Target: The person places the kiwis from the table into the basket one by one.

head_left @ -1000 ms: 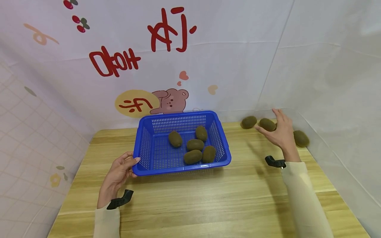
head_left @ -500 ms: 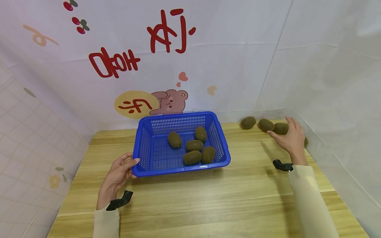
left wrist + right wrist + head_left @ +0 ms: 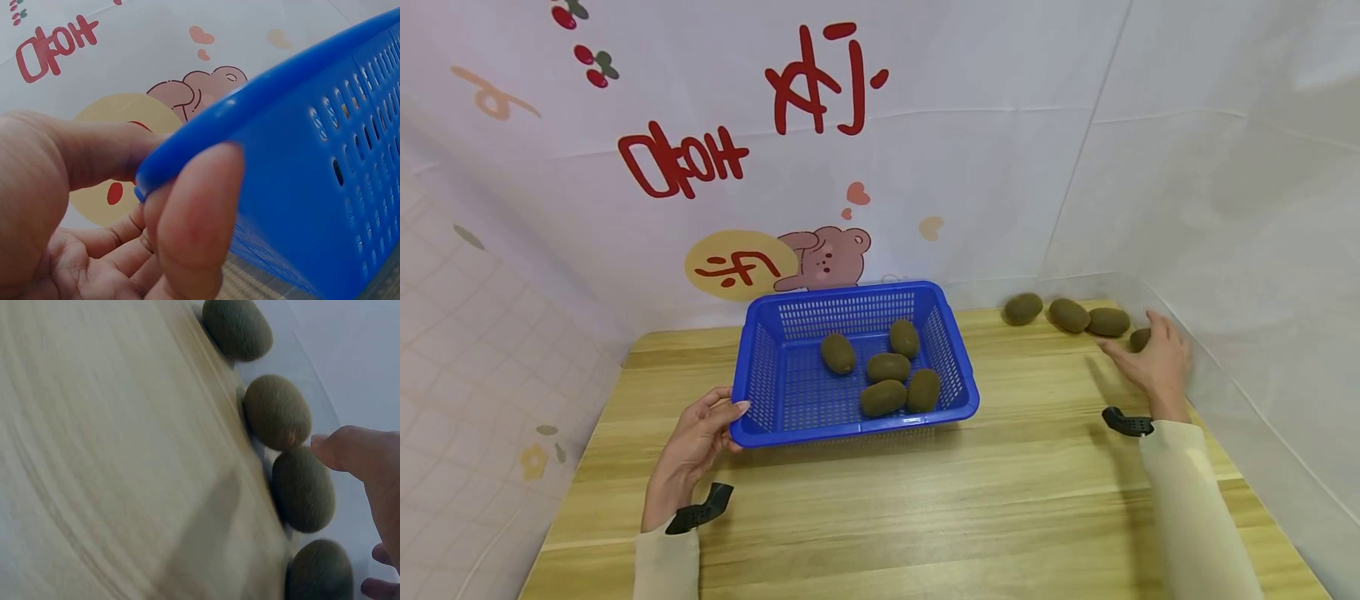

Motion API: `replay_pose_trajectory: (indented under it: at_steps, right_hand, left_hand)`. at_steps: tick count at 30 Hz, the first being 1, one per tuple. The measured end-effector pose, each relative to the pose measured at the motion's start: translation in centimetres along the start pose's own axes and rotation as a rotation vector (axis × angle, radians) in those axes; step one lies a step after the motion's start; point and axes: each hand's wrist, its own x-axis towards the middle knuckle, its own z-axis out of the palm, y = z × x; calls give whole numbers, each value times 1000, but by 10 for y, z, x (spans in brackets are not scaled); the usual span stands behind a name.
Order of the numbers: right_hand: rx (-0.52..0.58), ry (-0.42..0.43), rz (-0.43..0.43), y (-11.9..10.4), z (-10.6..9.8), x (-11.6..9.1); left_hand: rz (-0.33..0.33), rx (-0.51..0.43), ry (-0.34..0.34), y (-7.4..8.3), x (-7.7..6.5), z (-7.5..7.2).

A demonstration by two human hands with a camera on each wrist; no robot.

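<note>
My left hand point(image 3: 694, 442) pinches the left rim of a blue plastic basket point(image 3: 831, 432), thumb and fingers on either side of the edge in the left wrist view. Inside the basket lie several brown kiwis point(image 3: 883, 398), mostly toward its right half. At the back right of the table, my right hand point(image 3: 1157, 367) reaches with thumb and fingers spread apart around a kiwi point(image 3: 1139, 338) that it partly covers. More kiwis point(image 3: 1069, 316) lie in a row to the left of that hand. In the right wrist view, the lowest kiwi point(image 3: 320, 572) is cut off by the frame edge.
A light wood-grain table point(image 3: 880, 517) bears everything. Behind it hangs a white printed cloth point(image 3: 985, 167) with red characters and a pink bear, and the kiwi row sits close to it. Another white cloth point(image 3: 1277, 358) runs along the right edge.
My right hand has moved rightward along the kiwi row, uncovering the third kiwi and now overlapping the rightmost one. The left hand and the basket hold their place.
</note>
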Motion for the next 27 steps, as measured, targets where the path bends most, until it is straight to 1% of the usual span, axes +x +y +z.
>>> replay_pose_trajectory:
  at_steps: [3, 6, 10, 13, 18, 20, 27]
  right_hand:
    - [10, -13, 16, 7, 1, 0]
    - [20, -8, 26, 12, 3, 0]
    - [34, 34, 52, 14, 5, -2]
    - [59, 60, 87, 15, 6, -4]
    - [104, 51, 156, 18, 8, -5]
    - [116, 60, 174, 19, 9, -5]
    - [146, 101, 209, 25, 14, -6]
  left_hand:
    - [-4, 3, 3, 0, 0, 0]
    - [-7, 2, 5, 0, 0, 0]
    - [-7, 0, 7, 1, 0, 0]
    - [-6, 0, 6, 1, 0, 0]
    - [-9, -1, 11, 1, 0, 0]
    - [-12, -4, 12, 1, -1, 0]
    - [-10, -11, -2, 2, 0, 0]
